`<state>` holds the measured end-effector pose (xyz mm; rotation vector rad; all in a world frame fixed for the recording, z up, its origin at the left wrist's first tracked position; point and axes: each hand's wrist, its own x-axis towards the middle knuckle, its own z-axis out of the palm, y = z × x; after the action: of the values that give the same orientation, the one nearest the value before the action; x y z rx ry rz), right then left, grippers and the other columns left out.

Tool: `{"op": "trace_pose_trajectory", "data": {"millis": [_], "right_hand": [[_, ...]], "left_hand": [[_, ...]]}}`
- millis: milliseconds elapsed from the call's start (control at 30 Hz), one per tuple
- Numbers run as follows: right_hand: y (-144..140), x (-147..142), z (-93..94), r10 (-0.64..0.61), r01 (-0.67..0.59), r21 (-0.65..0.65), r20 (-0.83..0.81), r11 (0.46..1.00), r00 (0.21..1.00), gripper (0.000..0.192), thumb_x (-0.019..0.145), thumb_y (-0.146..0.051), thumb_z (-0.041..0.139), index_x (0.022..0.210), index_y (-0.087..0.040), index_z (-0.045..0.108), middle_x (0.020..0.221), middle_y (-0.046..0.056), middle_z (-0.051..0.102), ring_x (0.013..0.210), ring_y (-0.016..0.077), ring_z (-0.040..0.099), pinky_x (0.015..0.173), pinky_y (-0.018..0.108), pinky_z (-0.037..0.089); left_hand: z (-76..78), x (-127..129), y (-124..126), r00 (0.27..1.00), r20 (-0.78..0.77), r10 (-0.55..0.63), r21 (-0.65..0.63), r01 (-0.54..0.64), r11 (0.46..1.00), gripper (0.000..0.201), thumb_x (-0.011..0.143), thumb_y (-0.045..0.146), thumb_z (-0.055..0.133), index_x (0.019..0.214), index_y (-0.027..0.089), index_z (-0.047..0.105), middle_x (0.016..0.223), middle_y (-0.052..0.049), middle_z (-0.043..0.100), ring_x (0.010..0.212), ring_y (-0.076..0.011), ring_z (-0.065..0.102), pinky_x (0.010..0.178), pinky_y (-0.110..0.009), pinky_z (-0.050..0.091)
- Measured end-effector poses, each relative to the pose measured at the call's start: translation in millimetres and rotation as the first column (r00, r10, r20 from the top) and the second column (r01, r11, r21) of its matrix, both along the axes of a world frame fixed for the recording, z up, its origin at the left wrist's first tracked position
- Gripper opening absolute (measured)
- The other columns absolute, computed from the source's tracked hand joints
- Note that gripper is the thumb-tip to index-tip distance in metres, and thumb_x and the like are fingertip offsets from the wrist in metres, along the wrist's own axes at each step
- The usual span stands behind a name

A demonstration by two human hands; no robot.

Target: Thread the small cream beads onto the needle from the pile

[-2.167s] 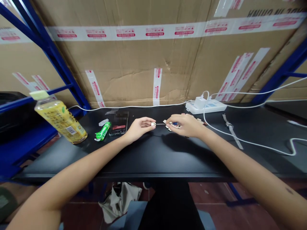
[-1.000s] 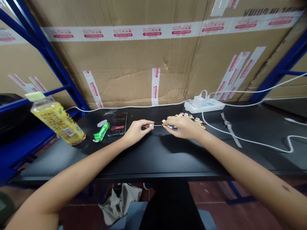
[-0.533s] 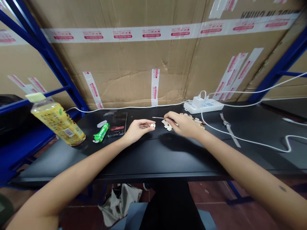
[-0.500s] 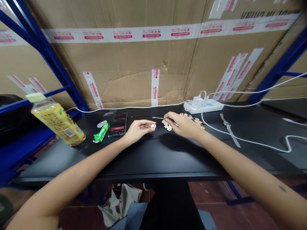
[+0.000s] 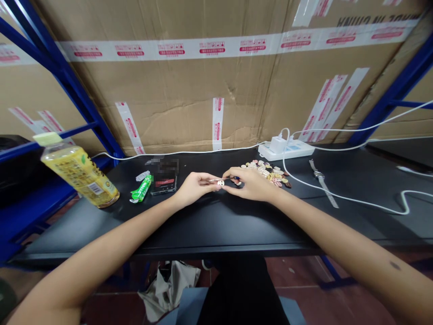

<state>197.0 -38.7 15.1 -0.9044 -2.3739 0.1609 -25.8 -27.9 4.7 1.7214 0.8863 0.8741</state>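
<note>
Head view: at the black table's (image 5: 219, 221) centre, the left hand (image 5: 194, 188) pinches a small white button (image 5: 221, 183), while the right hand (image 5: 248, 184), just right of it, grips a thin needle (image 5: 216, 179) at the button. Loose buttons (image 5: 270, 173) lie far right. Steady hands and fine alignment with the hole seem advisable.

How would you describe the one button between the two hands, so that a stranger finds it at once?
On the black table, just left of the heap of buttons, the left hand and right hand meet. Between their fingertips sits a pale round button on a thin needle; the other buttons lie loose in the heap.
</note>
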Motion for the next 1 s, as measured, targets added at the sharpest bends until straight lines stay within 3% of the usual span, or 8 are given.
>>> {"op": "trace_pose_trajectory", "data": {"millis": [367, 767, 1000], "right_hand": [[-1.8, -5.1, -1.4, -0.045, 0.036, -0.069, -0.139, 0.997, 0.989, 0.018, 0.078, -0.030, 0.064, 0.092, -0.020, 0.063, 0.067, -0.004, 0.051, 0.059, 0.0103, 0.048, 0.059, 0.023, 0.037], [-2.3, -4.6, 1.0, -0.030, 0.026, -0.034, -0.132, 0.999, 0.991, 0.020, 0.080, -0.031, 0.063, 0.096, -0.019, 0.067, 0.070, -0.002, 0.057, 0.061, 0.0108, 0.052, 0.061, 0.023, 0.038], [-3.6, -5.4, 1.5, -0.027, 0.028, 0.007, -0.140, 1.000, 0.990, 0.018, 0.079, -0.029, 0.064, 0.093, -0.019, 0.069, 0.070, -0.001, 0.058, 0.062, 0.0111, 0.053, 0.060, 0.023, 0.038]], "left_hand": [[3.1, 3.9, -4.9, 0.997, 0.063, 0.049, -0.019, -0.048, 0.999, 0.037, 0.063, 0.031, 0.083, 0.091, 0.010, 0.073, 0.092, -0.010, 0.076, 0.086, -0.0231, 0.071, 0.089, -0.039, 0.056], [3.5, 2.9, -5.6, 0.998, 0.049, 0.045, 0.006, -0.045, 0.999, 0.043, 0.063, 0.035, 0.082, 0.096, 0.011, 0.072, 0.093, -0.010, 0.075, 0.089, -0.0235, 0.071, 0.091, -0.039, 0.055], [2.2, 4.4, -6.2, 0.995, 0.065, 0.071, 0.011, -0.072, 0.997, 0.038, 0.061, 0.034, 0.084, 0.086, 0.009, 0.071, 0.090, -0.011, 0.075, 0.085, -0.0233, 0.072, 0.089, -0.040, 0.056]]}}
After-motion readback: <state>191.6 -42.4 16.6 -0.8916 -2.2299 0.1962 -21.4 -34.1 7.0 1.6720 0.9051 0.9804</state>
